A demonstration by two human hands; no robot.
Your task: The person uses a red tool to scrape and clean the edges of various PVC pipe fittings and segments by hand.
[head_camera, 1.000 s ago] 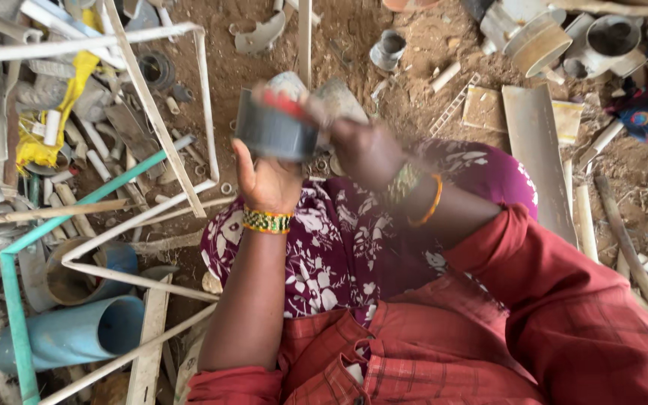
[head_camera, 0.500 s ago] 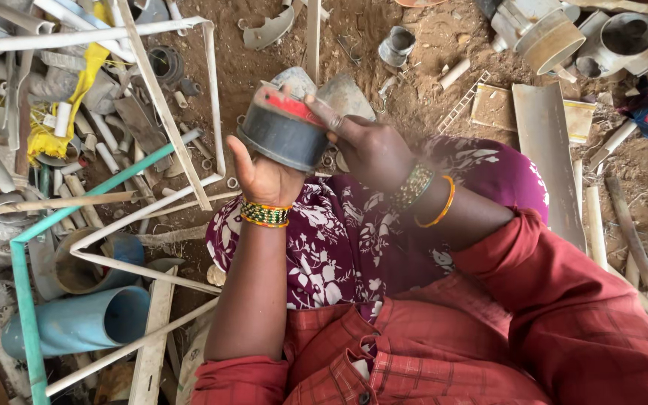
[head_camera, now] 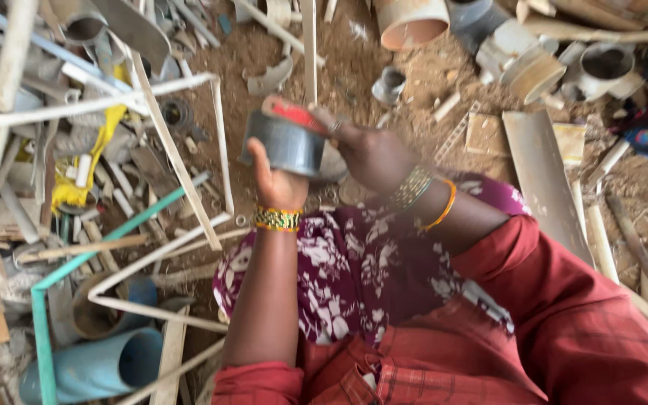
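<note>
Left hand (head_camera: 279, 184) gripping grey pipe fitting (head_camera: 285, 142) from below, fingers wrapped around it, at 12 o'clock above lap; right hand (head_camera: 373, 156) at 3 o'clock, fingers closed on red tool (head_camera: 294, 115) atop fitting; blue pipe (head_camera: 99, 367) at 8 o'clock on ground.

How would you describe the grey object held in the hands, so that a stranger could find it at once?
Start from the purple flowered cloth over the person's lap and follow the two forearms up. There the left hand and the right hand hold a short grey pipe piece. Unlike the white strips and pipe pieces lying around it, it is raised off the dirt and has something red at its top edge.
</note>
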